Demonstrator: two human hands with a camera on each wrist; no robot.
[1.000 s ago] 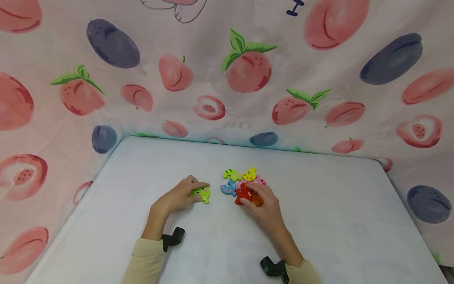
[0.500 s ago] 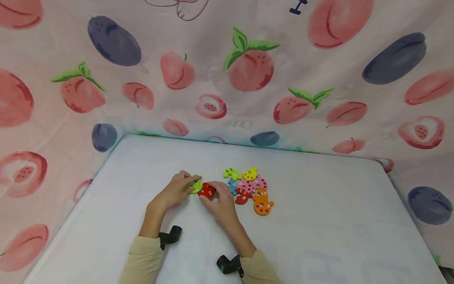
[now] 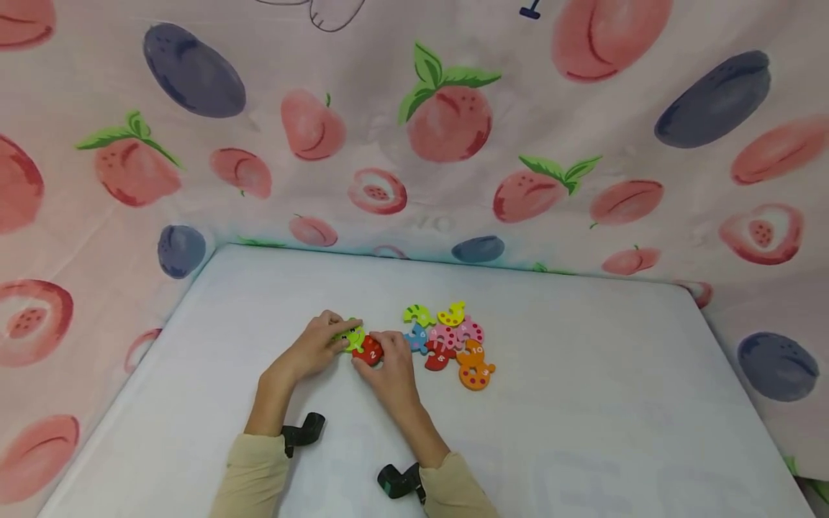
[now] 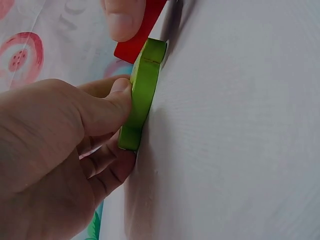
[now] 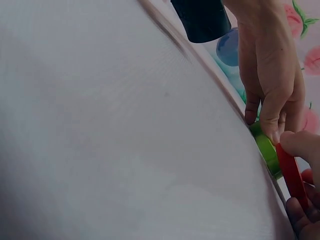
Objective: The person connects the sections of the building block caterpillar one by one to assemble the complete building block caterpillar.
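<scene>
My left hand (image 3: 313, 347) pinches a green puzzle piece (image 3: 353, 337) with a smiling face printed on it, low over the white table. In my right hand (image 3: 393, 374) a red puzzle piece (image 3: 370, 352) marked 2 is held between thumb and fingers, its edge overlapping the green one in the head view. From the left wrist, the green piece (image 4: 142, 100) shows edge-on between thumb and fingers, the red piece (image 4: 145, 37) just beyond. In the right wrist view the red piece (image 5: 290, 172) sits tilted against the green piece (image 5: 266, 151).
Right of my hands lies a cluster of puzzle pieces: green-striped (image 3: 419, 314), yellow (image 3: 452, 314), blue (image 3: 417, 338), pink (image 3: 444, 336), red (image 3: 440, 357) and orange (image 3: 476, 375). A fruit-print curtain (image 3: 382, 93) rises behind the white table (image 3: 583, 403).
My right hand has moved left from the cluster, bringing the red piece marked 2 up to the green face piece. The left hand has shifted slightly left, still holding the green piece.
</scene>
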